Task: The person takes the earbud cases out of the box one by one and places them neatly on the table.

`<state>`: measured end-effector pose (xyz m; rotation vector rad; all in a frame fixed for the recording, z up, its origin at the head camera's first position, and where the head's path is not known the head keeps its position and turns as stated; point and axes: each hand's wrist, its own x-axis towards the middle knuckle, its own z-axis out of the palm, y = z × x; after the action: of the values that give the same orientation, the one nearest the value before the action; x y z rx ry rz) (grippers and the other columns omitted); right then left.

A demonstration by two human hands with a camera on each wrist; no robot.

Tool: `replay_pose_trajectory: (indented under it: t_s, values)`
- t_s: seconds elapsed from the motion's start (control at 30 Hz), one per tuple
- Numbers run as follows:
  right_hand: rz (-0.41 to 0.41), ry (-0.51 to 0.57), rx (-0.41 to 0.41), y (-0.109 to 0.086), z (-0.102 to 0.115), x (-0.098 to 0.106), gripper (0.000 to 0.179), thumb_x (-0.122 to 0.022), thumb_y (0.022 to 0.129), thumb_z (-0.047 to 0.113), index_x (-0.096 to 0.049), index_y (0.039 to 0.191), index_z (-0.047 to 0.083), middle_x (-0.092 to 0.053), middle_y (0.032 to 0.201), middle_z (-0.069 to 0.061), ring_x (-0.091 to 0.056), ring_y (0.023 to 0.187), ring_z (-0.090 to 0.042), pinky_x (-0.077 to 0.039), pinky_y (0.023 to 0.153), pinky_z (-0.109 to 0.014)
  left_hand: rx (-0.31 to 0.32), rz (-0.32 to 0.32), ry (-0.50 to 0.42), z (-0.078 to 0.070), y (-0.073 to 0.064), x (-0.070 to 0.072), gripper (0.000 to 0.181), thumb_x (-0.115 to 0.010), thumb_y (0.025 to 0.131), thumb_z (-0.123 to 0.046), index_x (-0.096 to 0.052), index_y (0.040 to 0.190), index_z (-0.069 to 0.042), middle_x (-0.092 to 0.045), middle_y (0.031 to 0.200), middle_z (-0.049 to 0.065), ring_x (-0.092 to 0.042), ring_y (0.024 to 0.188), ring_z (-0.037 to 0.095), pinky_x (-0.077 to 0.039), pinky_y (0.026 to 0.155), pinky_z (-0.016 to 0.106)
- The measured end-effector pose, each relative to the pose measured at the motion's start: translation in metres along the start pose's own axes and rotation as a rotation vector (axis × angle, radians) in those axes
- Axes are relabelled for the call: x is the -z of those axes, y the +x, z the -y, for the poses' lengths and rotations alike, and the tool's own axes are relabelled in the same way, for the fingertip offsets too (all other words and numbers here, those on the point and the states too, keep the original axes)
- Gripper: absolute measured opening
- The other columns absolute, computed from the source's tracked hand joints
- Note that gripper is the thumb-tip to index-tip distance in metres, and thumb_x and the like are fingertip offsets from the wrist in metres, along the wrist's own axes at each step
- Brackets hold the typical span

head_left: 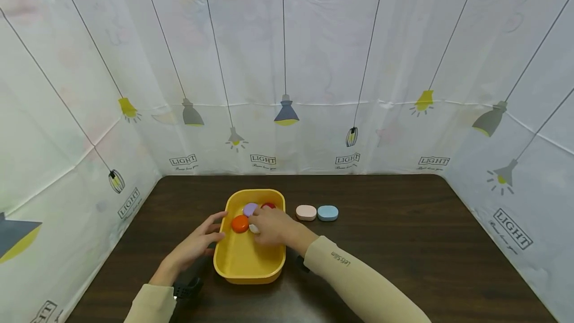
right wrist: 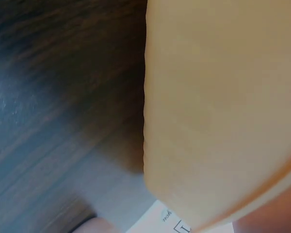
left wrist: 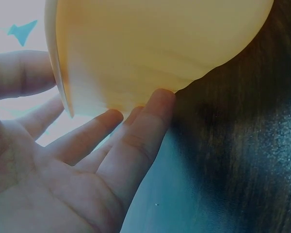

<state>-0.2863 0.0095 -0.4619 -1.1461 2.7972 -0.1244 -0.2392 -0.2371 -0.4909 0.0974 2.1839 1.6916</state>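
A yellow plastic tub (head_left: pixel 240 260) stands on the dark table. My left hand (head_left: pixel 192 249) is at its left side; in the left wrist view, relaxed fingers (left wrist: pixel 157 109) touch the tub's wall (left wrist: pixel 150 43). Reaching over the right rim, my right hand (head_left: pixel 273 227) is down inside the tub. Around it lie an orange rounded piece (head_left: pixel 239 224), a purple one (head_left: pixel 250 209), a red one (head_left: pixel 268 205) and a white one (head_left: pixel 254 229) partly under the fingers. Its fingertips are hidden, so I cannot tell whether they grip anything. The right wrist view shows mostly the tub's outer wall (right wrist: pixel 208 97).
Right of the tub, a pale pink oval piece (head_left: pixel 306 213) and a light blue oval piece (head_left: pixel 328 213) lie side by side on the wooden table (head_left: pixel 403 243). A white curtain (head_left: pixel 323 64) printed with lamps surrounds the table's back and sides.
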Motion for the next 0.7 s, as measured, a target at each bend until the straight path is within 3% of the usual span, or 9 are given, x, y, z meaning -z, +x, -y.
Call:
replay_pose_trajectory:
  t_s: [0.27,0.57,0.7]
  values:
    - [-0.008,-0.058,0.027,0.0028,0.0029,-0.0069,0.038,-0.071,0.089,0.035,-0.070,0.124,0.020,-0.065,0.120,0.002,-0.056,0.102,-0.018,-0.051,0.094,-0.034,0.001,0.005,0.000,-0.0004,0.0001,0.0002,0.061,-0.053,0.105,-0.019,-0.027,0.160,-0.021,-0.034,0.157,0.024,-0.046,0.136,0.042,-0.047,0.100,0.063]
    - [0.027,-0.004,0.012,0.0020,0.0075,-0.0076,0.035,-0.072,0.090,0.030,-0.071,0.124,0.022,-0.057,0.115,0.000,-0.050,0.102,-0.018,-0.055,0.086,-0.034,-0.013,0.024,-0.010,-0.0002,-0.0008,0.0002,0.060,-0.051,0.106,-0.018,-0.025,0.160,-0.020,-0.034,0.157,0.025,-0.047,0.135,0.041,-0.048,0.100,0.060]
    - [0.047,0.010,0.010,0.0021,0.0083,-0.0082,0.036,-0.073,0.089,0.031,-0.071,0.125,0.024,-0.056,0.120,0.000,-0.050,0.107,-0.018,-0.055,0.090,-0.037,-0.011,0.022,-0.011,-0.0005,-0.0008,0.0002,0.060,-0.051,0.106,-0.018,-0.026,0.160,-0.020,-0.034,0.157,0.025,-0.046,0.135,0.042,-0.049,0.100,0.060]
